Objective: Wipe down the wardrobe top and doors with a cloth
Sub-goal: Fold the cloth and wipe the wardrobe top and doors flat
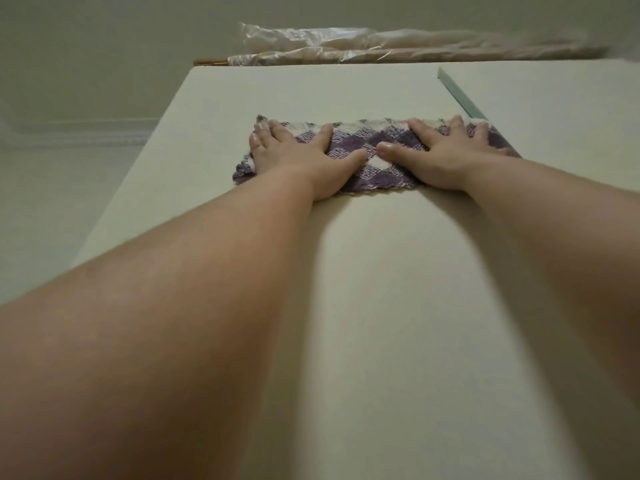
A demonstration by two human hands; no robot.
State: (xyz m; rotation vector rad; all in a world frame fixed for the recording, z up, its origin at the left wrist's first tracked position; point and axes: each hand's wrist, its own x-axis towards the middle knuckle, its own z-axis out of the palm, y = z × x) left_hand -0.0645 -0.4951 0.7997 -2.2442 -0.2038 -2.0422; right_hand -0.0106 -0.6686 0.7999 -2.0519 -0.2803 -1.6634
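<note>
A purple and white checked cloth (367, 157) lies spread flat on the cream wardrobe surface (346, 271). My left hand (298, 157) presses flat on the cloth's left part, fingers spread. My right hand (446, 154) presses flat on its right part, fingers spread too. Both thumbs point inward and almost meet over the middle of the cloth. Both bare forearms reach forward across the panel. Neither hand pinches the fabric; the palms hide parts of it.
A long bundle wrapped in clear plastic (398, 46) lies beyond the far edge, against the wall. A narrow gap with a greenish edge (460, 95) splits the panel on the right. The left edge (138, 161) drops away to a pale wall with a moulding.
</note>
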